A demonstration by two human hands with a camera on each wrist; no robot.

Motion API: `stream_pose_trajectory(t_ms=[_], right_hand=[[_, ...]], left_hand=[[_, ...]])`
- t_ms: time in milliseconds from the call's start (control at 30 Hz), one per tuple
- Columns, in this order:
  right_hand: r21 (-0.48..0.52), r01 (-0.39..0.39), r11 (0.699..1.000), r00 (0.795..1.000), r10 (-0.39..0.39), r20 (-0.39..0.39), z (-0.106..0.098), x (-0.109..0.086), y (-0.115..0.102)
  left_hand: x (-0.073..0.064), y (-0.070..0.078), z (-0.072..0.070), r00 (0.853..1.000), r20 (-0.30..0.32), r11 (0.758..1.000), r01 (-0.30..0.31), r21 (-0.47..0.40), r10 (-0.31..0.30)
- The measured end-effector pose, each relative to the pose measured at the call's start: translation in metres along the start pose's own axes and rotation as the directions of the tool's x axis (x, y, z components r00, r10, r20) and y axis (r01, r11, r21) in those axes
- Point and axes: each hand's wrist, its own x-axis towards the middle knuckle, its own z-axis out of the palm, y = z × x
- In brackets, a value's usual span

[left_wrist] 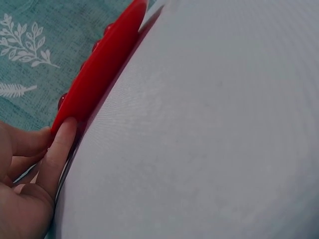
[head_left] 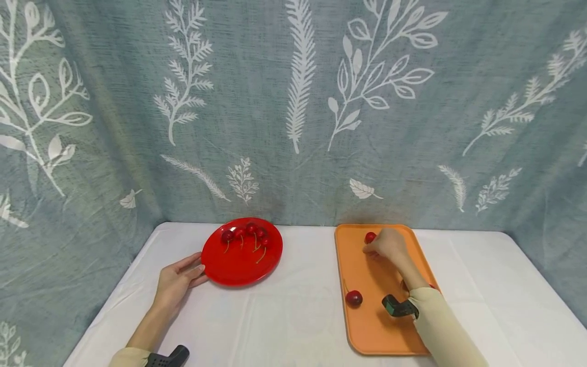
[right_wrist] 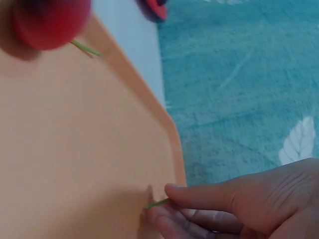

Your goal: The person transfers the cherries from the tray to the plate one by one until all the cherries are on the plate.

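Observation:
My left hand (head_left: 176, 283) grips the near left rim of a round red plate (head_left: 234, 267), thumb and fingers at its edge. Several dark red cherries (head_left: 251, 228) with stems lie toward the plate's far side. Over the far part of an orange tray (head_left: 367, 334), my right hand (head_left: 390, 247) pinches a green stem (right_wrist: 158, 203) between thumb and fingers. A cherry (head_left: 370, 237) shows right beside those fingers in the head view. Another cherry (head_left: 354, 298) lies at the tray's left side, its stem pointing to the far edge.
More red fruit (head_left: 404, 285) shows around the right forearm, mostly hidden by it. Plate and tray stand apart on a white-covered table (head_left: 302, 306). Behind the table hangs a grey-green curtain (head_left: 257, 102) with white leaf prints.

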Motion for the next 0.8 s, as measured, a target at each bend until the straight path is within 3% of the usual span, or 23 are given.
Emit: stream_pose_trajectory(t_ms=[200,333,433,567,800], right_hand=[[0.032,0.057,0.998,0.998,-0.056,-0.034,-0.01,-0.005,0.004],[0.105,0.062,0.993,0.998,-0.061,-0.005,-0.01,-0.005,0.001],[0.236,0.035,0.971,0.998,-0.047,0.046,-0.008,-0.003,-0.003],[0.414,-0.001,0.91,0.993,-0.047,0.106,-0.005,0.0,-0.013],[0.432,0.062,0.9,0.992,-0.105,0.074,0.002,0.006,-0.033]], left_hand=[[0.0,0.001,0.003,1.0,0.008,1.0,-0.005,0.003,0.005],[-0.001,0.001,0.002,1.0,-0.002,1.0,0.0,0.002,0.0],[0.0,0.001,0.001,1.0,0.0,1.0,-0.004,0.0,0.004],[-0.001,0.0,-0.001,1.0,-0.001,1.0,-0.002,0.014,0.002],[-0.001,0.002,-0.001,1.0,-0.011,1.0,0.007,0.022,-0.007]])
